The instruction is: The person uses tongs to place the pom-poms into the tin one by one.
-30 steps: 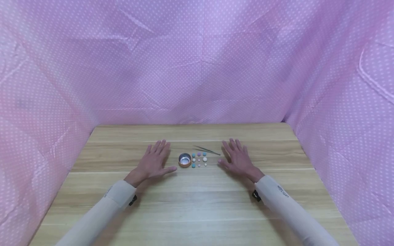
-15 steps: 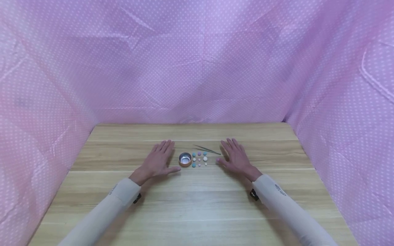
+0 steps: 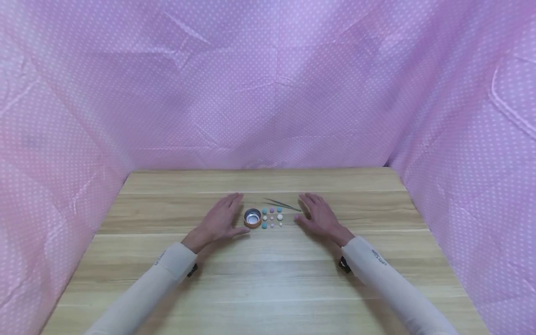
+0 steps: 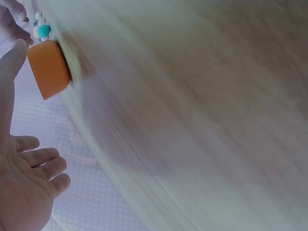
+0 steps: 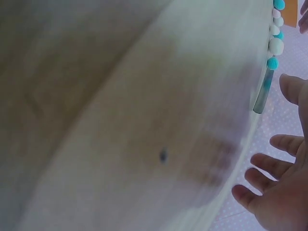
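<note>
My left hand [image 3: 220, 218], fingers extended and thumb apart, hovers just left of a small round tin [image 3: 252, 225] with an orange outside and silvery inside. In the left wrist view the thumb appears close to the orange tin [image 4: 49, 70]; contact cannot be told. Right of the tin lie small pompoms in rows, among them a teal one [image 3: 264, 225], a white one [image 3: 280, 217] and a purple one [image 3: 272, 210]. Behind them a pair of tweezers [image 3: 284, 205] lies slantwise. My right hand [image 3: 321, 218], holding nothing, is beside the tweezers' right end, fingers spread.
The pale wooden table [image 3: 268, 279] carries all these things. Pink dotted cloth [image 3: 268, 93] hangs behind it and along both sides. Black bands [image 3: 344, 264] show under the sleeve cuffs.
My left hand has moved right, closer to the tin, its fingers drawn nearer together. My right hand has shifted slightly left. Tin, pompoms and tweezers lie as before.
</note>
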`<state>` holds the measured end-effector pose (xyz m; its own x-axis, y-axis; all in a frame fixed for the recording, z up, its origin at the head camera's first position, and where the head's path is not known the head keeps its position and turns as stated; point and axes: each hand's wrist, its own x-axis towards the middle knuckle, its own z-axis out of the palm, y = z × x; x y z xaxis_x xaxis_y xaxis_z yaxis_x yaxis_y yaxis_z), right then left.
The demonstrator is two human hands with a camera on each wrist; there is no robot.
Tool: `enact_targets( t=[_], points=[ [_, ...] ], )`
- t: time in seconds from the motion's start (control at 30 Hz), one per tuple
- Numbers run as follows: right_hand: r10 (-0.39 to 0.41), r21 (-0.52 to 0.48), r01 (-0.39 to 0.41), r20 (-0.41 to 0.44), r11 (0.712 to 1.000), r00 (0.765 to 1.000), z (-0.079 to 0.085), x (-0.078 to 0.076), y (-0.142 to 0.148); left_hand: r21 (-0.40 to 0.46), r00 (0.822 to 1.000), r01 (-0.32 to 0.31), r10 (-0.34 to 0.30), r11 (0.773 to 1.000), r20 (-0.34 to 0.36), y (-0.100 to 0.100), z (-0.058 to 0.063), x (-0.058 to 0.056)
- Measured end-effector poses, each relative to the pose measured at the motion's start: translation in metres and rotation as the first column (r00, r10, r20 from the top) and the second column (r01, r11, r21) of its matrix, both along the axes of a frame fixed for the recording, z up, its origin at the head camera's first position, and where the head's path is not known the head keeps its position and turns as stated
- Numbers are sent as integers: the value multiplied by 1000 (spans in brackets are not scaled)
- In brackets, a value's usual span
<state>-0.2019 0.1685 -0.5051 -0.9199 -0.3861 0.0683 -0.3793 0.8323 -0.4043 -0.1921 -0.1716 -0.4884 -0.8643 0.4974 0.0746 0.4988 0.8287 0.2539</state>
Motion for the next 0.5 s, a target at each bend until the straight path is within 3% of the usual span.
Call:
enact_targets(
  t=[0.5],
  points=[
    [-16, -60, 20, 64, 998, 998, 3, -9, -3, 72, 997, -15, 10, 997, 73, 10, 4, -3]
  ],
)
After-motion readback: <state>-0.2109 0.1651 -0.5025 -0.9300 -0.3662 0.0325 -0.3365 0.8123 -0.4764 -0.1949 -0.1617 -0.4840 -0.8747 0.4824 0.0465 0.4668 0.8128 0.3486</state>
